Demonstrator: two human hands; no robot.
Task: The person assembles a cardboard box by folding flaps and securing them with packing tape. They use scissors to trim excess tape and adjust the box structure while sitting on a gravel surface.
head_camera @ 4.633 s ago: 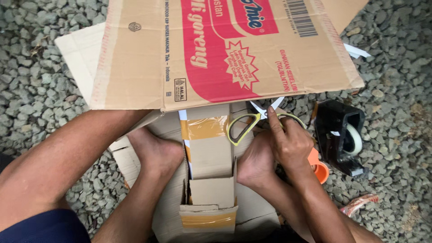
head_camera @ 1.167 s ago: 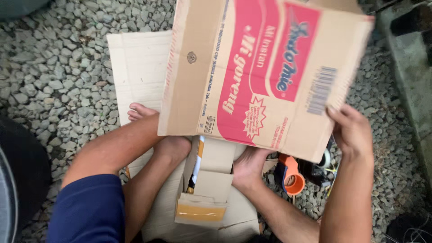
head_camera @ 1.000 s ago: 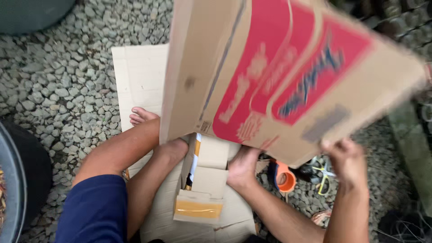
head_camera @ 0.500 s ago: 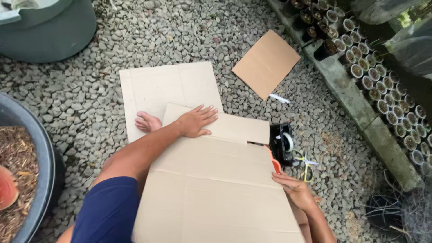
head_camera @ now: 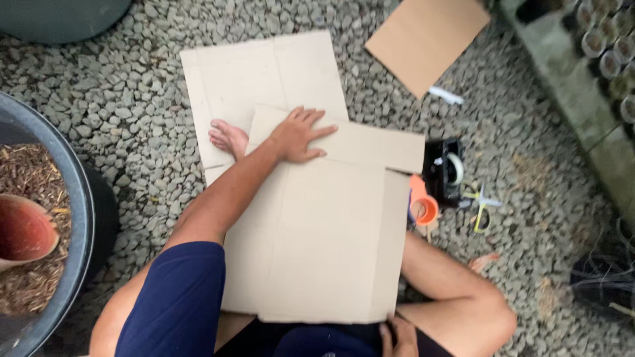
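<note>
On the lap, flattened cardboard (head_camera: 324, 244) runs lengthwise away; spread left hand (head_camera: 299, 135) presses it.

The flattened cardboard box (head_camera: 331, 244) is plain brown, lying flat with its unprinted side up across the seated person's lap. Fold creases run across its face. Its far flap overlaps a second cardboard sheet (head_camera: 264, 79) on the gravel.

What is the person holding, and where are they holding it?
The left hand lies flat, palm down, on the far flap of the big cardboard sheet, pressing rather than gripping. The right hand touches its near edge; whether it grips cannot be told.
</note>
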